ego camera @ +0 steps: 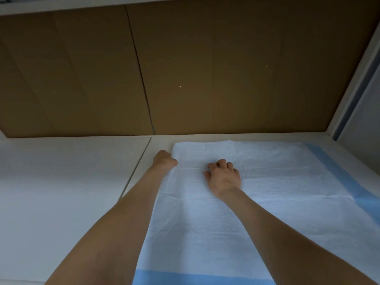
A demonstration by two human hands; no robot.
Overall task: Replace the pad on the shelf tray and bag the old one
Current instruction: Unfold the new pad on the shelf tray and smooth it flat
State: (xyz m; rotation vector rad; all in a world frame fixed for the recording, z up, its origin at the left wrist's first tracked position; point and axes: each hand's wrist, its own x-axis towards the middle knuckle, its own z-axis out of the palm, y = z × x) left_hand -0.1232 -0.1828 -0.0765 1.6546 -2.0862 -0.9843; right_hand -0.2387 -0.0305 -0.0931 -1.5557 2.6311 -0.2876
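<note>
A white pad (267, 182) with a blue border (333, 167) is spread flat on the right part of the shelf tray (61, 182). Its far edge lies close to the brown cardboard back panel (205, 68). The blue strip is seen along the pad's right side and again along its near edge at the bottom of the view. Faint fold creases are visible across the white middle.

The left grip (164, 160) is placed at the pad's far left corner. Its fingers are curled into a fist over the pad's edge, and the edge appears to be held between fingers and thumb. The right grip (224, 175) is set on the pad's upper surface, a little right of the left one and nearer the viewer. Its knuckles are raised and its fingers are bent, with the tips down on the fabric. Whether any fabric is pinched under them cannot be told.

Both bare forearms are stretched forward from the bottom of the view, the right one over the pad. A thin seam (139, 161) in the shelf surface is seen just left of the pad. A pale side frame (353, 79) closes the shelf on the right.
</note>
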